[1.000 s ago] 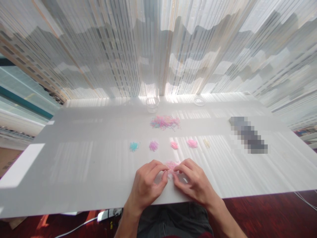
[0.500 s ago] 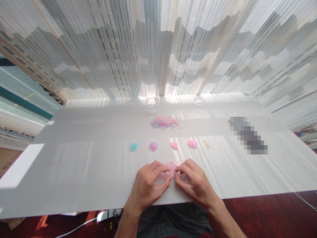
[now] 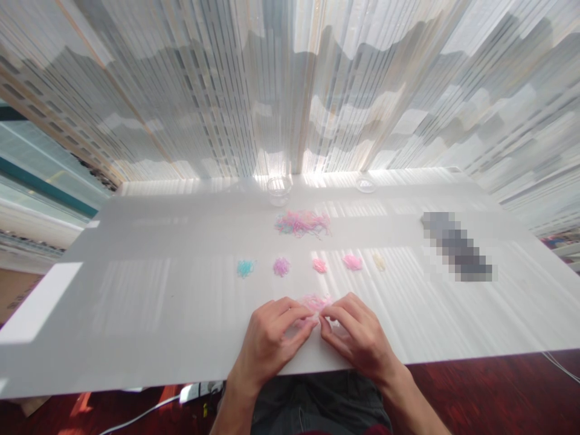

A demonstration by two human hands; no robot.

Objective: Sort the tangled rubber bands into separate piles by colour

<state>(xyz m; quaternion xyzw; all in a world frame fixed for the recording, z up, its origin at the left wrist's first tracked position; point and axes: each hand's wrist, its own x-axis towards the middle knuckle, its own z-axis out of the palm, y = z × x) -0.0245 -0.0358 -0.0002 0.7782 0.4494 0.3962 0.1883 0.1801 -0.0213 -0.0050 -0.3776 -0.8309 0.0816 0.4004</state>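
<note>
Thin pink strands, like fine rubber bands, lie in a loose heap near the table's front edge. Over the heap's near side, my left hand is closed, thumb and forefinger drawn together at the strands. Facing it, my right hand pinches at the same spot, its fingertips almost meeting those of the left. What sits between the fingertips is too small to make out clearly. Beyond the hands runs a row of little piles: turquoise, purple, coral pink, pink and cream.
A larger mixed heap of coloured strands lies farther back on the white table. Behind it stand a clear round container and a clear shallow dish. A blurred-out object lies to the right. Striped curtains hang behind.
The fingers have shifted slightly over the pink heap, and my left fingertips have closed a little. The piles have not moved on the table.
</note>
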